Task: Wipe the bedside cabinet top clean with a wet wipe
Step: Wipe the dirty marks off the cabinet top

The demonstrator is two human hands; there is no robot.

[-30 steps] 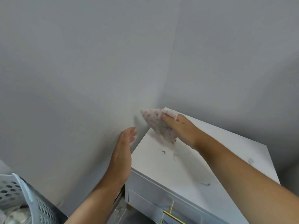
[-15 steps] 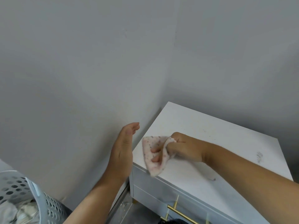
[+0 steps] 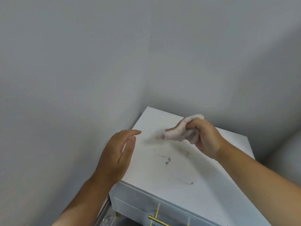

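walls [image 3: 81, 62]: plain grey, meeting in a corner | light: soft, even

Wet wipe [image 3: 179, 132] motion-blurred; gold drawer handle [image 3: 161, 221] cut off below.

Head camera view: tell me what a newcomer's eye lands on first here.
First, the right hand clutching a crumpled, blurred wet wipe over the far part of the white cabinet top. Next, the dark smudges near the middle of that top, with another mark nearer the front edge. The left hand is held open at the cabinet's left side, and a gold drawer handle shows below.
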